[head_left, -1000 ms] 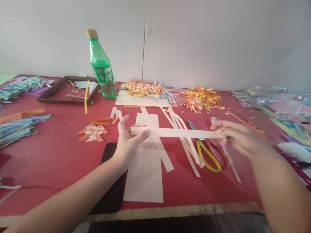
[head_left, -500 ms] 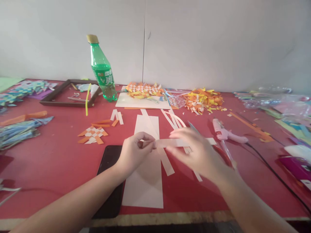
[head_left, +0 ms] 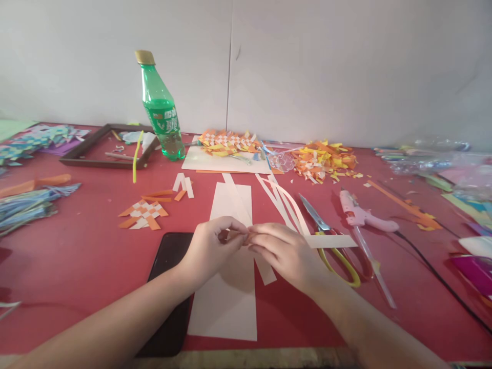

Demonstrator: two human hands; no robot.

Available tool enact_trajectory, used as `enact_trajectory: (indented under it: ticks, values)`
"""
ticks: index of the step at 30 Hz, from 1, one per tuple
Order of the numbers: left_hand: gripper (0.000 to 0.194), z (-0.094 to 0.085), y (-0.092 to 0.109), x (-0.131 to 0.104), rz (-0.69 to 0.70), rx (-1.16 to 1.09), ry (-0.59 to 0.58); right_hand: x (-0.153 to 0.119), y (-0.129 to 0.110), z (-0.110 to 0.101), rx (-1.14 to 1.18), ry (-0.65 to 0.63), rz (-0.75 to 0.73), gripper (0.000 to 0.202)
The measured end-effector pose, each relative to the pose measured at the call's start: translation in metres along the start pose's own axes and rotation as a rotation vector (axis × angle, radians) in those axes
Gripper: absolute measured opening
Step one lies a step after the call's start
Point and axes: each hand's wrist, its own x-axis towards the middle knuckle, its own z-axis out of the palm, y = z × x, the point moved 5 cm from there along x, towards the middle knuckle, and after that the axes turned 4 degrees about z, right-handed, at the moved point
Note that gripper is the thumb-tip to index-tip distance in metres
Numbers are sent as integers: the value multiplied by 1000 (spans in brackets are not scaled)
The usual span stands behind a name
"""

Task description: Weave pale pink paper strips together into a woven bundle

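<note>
The left hand (head_left: 210, 250) pinches a flat cream paper strip (head_left: 333, 241); the right hand (head_left: 285, 254) bunches its fingers beside that pinch, grip partly hidden. Toward three o'clock, the tail passes over steel scissors with red-and-yellow handles (head_left: 323, 224); a careless pull might snag it.

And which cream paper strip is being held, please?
The strip jutting past the bare right hand, crossing the red-and-yellow-handled scissors; the others lie loose.

A strip (head_left: 334, 241) is being held over the paper sheet (head_left: 223, 312) and beyond its right edge. The sheet is being flanked by a phone (head_left: 171, 333) at left and scissors (head_left: 320, 220) at right; behind the sheet, leftward, a bottle (head_left: 163, 115) and a frame (head_left: 103, 164) are being supported.
</note>
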Motion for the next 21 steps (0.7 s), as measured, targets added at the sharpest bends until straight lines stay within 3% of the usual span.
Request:
enact_trajectory:
  ticks: [4, 9, 16, 18, 21]
  values:
    - [9, 3, 3, -1, 34, -41, -42, 0, 5, -1, 17, 12, 39, 17]
    - [22, 3, 9, -3, 188, 1, -41, 0, 4, -5, -38, 55, 24, 18]
    - [7, 0, 11, -6, 243, 48, 21, 0, -1, -6, 13, 50, 7, 15]
    - [7, -2, 12, -6, 235, 37, 44, 1, -2, -8, 9, 99, -10, 16]
    - [7, -7, 10, -5, 158, -23, 129, -3, -7, -18, 6, 283, -71, 21]
